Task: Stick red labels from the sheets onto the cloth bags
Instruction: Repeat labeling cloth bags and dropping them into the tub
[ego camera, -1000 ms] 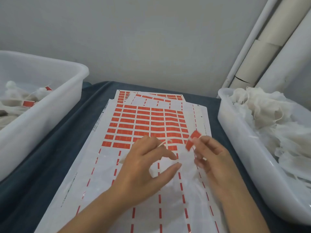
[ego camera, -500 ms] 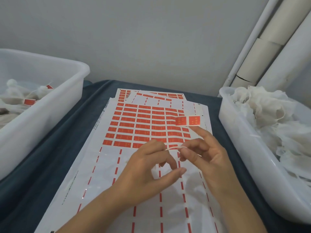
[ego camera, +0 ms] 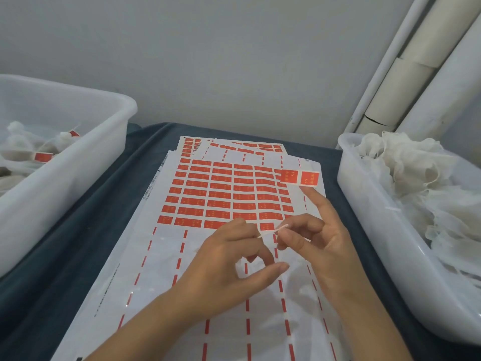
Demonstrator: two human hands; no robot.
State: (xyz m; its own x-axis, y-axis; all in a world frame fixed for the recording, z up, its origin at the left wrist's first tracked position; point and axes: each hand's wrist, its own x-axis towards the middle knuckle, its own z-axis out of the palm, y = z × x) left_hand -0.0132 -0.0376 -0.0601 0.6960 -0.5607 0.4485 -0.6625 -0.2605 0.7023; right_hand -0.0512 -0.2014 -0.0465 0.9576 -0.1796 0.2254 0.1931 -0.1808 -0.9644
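red label (ego camera: 299, 176) stuck on right hand (ego camera: 316, 238) index fingertip, above the sheet (ego camera: 223, 194). both hands pinch a thin white string (ego camera: 273, 231); left hand (ego camera: 234, 259) curled. label is light, floppy, tacky: handle by edges.

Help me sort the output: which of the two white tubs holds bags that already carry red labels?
The left tub: red labels show on its bags. The right tub holds only plain white cloth bags.

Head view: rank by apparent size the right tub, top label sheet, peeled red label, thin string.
1. top label sheet
2. right tub, cut off by the frame
3. peeled red label and thin string: alike in length, unranked
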